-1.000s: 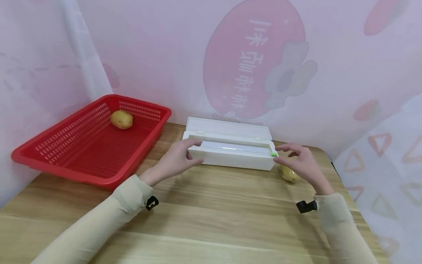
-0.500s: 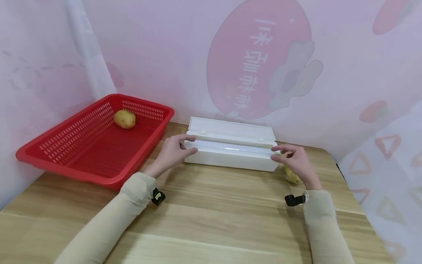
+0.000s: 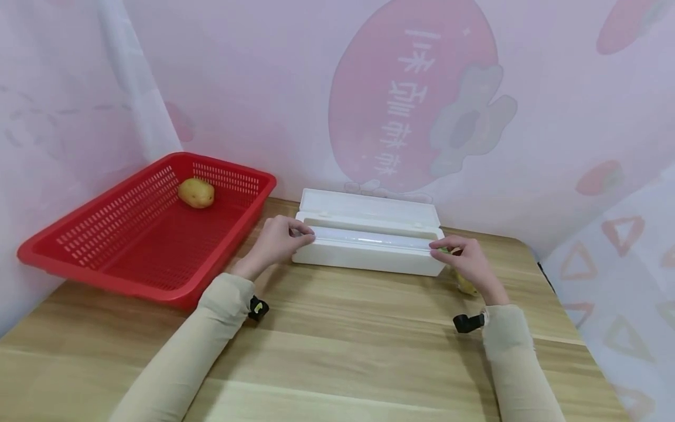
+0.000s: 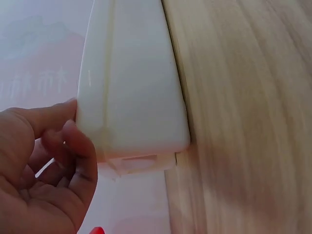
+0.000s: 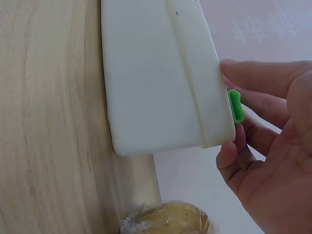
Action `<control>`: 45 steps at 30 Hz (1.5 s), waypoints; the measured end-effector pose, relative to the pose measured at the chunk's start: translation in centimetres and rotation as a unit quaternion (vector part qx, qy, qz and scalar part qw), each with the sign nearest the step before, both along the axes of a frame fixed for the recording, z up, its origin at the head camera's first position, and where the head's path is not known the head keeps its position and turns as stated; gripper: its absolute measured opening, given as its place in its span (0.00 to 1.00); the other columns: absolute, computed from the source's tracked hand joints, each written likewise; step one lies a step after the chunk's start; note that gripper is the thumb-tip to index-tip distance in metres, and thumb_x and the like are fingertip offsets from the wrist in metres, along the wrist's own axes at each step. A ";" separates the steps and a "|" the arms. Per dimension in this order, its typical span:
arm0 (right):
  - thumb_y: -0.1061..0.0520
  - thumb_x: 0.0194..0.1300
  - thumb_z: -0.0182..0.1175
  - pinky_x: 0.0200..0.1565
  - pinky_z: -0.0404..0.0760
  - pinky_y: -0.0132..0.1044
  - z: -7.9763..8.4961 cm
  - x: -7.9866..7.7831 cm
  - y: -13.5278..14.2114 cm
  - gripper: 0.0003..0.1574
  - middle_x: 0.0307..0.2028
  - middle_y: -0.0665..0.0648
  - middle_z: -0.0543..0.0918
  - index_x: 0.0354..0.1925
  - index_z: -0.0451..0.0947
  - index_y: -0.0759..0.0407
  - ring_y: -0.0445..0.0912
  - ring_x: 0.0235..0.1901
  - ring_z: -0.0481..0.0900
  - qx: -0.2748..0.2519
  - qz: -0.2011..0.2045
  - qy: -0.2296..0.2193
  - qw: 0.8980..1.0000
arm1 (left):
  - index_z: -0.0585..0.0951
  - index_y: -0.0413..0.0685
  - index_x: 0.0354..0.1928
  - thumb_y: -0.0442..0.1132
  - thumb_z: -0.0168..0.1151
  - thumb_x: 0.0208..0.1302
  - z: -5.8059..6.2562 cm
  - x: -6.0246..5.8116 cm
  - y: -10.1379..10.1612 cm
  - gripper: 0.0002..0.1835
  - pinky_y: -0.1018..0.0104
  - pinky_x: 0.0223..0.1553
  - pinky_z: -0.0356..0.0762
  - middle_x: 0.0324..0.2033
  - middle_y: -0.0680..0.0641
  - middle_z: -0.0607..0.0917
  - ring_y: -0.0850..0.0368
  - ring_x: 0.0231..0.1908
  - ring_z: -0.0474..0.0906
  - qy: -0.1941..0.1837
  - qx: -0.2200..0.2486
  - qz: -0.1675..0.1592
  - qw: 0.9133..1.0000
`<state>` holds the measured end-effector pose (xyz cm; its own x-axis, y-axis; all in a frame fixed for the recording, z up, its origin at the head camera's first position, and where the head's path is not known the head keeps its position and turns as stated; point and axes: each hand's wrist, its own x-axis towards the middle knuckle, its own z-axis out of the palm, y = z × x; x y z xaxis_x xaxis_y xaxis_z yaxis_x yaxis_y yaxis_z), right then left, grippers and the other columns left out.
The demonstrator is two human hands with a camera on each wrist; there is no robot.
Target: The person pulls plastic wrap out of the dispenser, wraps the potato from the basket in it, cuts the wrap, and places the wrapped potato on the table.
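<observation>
A white cling film box (image 3: 369, 258) stands at the back of the table with its lid up. A roll of clear cling film (image 3: 369, 237) lies inside it. At the box's left end my left hand (image 3: 276, 237) pinches the film's edge, thumb and forefinger drawn together. My right hand (image 3: 466, 261) does likewise at the right end, beside the green slide cutter (image 5: 236, 106). In the left wrist view, the fingertips are right at the box's top edge. A film-wrapped potato (image 5: 170, 218) lies beyond the right end, partly behind my right hand in the head view.
A red plastic basket (image 3: 211, 275) stands on the left side of the table (image 3: 358, 363), with one potato (image 3: 196, 193) in it. A pink printed curtain (image 3: 253, 88) hangs close behind the box.
The thumb and fingers of both hands have closed together at the box's ends, after standing apart one second ago. My right hand has also moved slightly left. The box stays in place.
</observation>
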<state>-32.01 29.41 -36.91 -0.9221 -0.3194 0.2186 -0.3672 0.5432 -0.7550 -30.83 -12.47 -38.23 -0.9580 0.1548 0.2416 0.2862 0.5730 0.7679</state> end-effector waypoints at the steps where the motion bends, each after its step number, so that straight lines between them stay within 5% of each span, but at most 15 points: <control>1: 0.60 0.67 0.64 0.28 0.71 0.33 0.3 0.2 -0.3 0.14 0.48 0.65 0.82 0.48 0.83 0.68 0.54 0.34 0.73 0.002 0.002 0.004 1.000 | 0.89 0.46 0.38 0.41 0.69 0.63 -0.1 -0.1 0.0 0.07 0.59 0.33 0.75 0.29 0.50 0.86 0.49 0.28 0.80 0.006 -0.003 0.004 1.000; 5: 0.63 0.68 0.62 0.32 0.74 0.33 1.4 1.3 -1.5 0.12 0.46 0.68 0.82 0.45 0.83 0.72 0.58 0.37 0.75 0.018 0.006 0.024 1.000 | 0.88 0.43 0.38 0.40 0.67 0.65 -0.4 -0.3 0.1 0.07 0.59 0.35 0.76 0.31 0.50 0.86 0.53 0.32 0.78 0.023 -0.006 0.012 1.000; 12: 0.57 0.68 0.64 0.37 0.74 0.37 -1.3 -1.4 -0.6 0.10 0.38 0.57 0.85 0.37 0.87 0.63 0.49 0.37 0.76 0.033 -0.034 0.064 0.997 | 0.87 0.40 0.40 0.40 0.64 0.68 -0.7 -0.6 0.1 0.10 0.58 0.35 0.78 0.33 0.47 0.86 0.52 0.34 0.79 0.042 -0.011 0.012 0.999; 21: 0.59 0.68 0.63 0.32 0.68 0.36 -1.3 -0.4 -0.9 0.09 0.29 0.57 0.79 0.36 0.84 0.65 0.50 0.32 0.69 0.061 -0.068 0.056 0.994 | 0.89 0.49 0.37 0.43 0.67 0.65 -0.8 -1.0 -0.2 0.07 0.60 0.28 0.68 0.21 0.52 0.81 0.54 0.23 0.68 0.029 -0.036 -0.030 0.998; 30: 0.56 0.70 0.61 0.30 0.68 0.37 -1.2 -0.7 -1.1 0.12 0.26 0.57 0.76 0.36 0.82 0.65 0.50 0.29 0.69 0.070 -0.072 0.064 0.993 | 0.87 0.41 0.39 0.41 0.63 0.69 -1.2 -1.0 0.7 0.10 0.60 0.29 0.73 0.29 0.49 0.85 0.54 0.28 0.75 0.057 -0.006 0.021 0.998; 39: 0.56 0.72 0.59 0.28 0.65 0.36 -1.3 -0.8 -1.2 0.13 0.25 0.56 0.73 0.37 0.81 0.66 0.50 0.28 0.67 0.068 -0.069 0.066 0.993 | 0.90 0.49 0.36 0.44 0.70 0.63 -1.0 -1.2 0.4 0.08 0.56 0.40 0.74 0.35 0.52 0.87 0.54 0.37 0.77 0.051 -0.028 -0.007 0.998; 45: 0.57 0.72 0.59 0.28 0.67 0.35 -1.4 -0.9 -1.3 0.12 0.27 0.57 0.76 0.38 0.81 0.66 0.50 0.29 0.68 0.061 -0.072 0.061 0.994 | 0.89 0.43 0.36 0.41 0.68 0.64 -1.4 -1.1 1.1 0.08 0.58 0.35 0.74 0.33 0.48 0.87 0.54 0.34 0.78 0.072 -0.012 0.044 0.996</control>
